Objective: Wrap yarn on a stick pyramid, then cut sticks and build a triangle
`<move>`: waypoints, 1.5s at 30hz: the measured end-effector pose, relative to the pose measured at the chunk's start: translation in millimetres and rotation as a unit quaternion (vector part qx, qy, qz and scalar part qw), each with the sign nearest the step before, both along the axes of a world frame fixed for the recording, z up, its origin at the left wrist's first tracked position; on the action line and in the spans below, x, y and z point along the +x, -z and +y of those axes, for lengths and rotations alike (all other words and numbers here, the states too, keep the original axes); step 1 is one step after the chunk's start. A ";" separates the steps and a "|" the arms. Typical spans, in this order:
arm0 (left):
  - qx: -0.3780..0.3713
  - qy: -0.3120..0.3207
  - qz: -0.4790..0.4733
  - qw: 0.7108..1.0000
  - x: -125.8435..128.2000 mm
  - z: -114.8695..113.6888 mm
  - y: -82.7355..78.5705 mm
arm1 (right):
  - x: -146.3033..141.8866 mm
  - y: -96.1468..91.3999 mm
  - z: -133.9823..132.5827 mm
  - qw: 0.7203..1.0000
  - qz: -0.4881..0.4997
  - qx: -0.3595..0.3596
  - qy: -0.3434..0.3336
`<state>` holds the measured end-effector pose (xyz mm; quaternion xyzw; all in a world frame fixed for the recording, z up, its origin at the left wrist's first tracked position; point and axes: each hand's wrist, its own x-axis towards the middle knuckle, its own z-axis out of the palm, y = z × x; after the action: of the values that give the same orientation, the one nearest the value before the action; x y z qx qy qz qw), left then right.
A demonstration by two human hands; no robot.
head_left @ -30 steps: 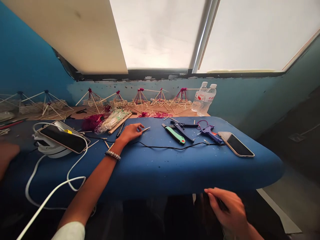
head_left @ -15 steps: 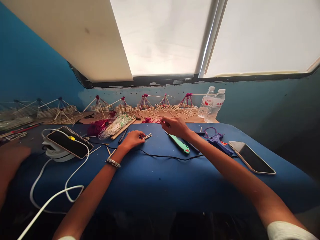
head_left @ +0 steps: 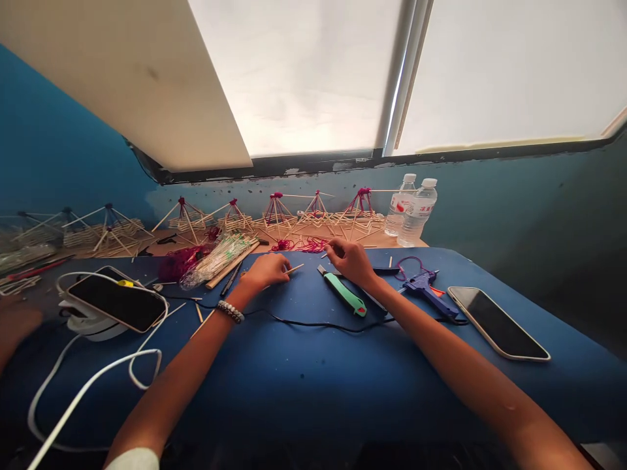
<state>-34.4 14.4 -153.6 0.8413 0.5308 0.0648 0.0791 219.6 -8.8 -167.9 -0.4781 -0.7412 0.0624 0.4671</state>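
The left hand (head_left: 267,273) lies palm-down on the blue counter (head_left: 304,385), holding a thin wooden stick (head_left: 294,267) whose tip projects rightward past the fingers, toward the right hand. The right hand (head_left: 350,260) is positioned palm-down with fingers curled, just above and beside a mint-green utility knife (head_left: 344,295) lying diagonally on the counter.
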 end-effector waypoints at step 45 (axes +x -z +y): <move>-0.207 0.196 -0.391 0.875 27.3 -19.1 42.7 | -22.8 14.0 -12.2 0.957 0.167 -0.087 -0.222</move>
<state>-7.1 -4.8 -196.4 0.7987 0.2827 0.2600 0.4633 196.8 -21.0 -181.9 -0.3232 -0.7318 0.3072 0.5155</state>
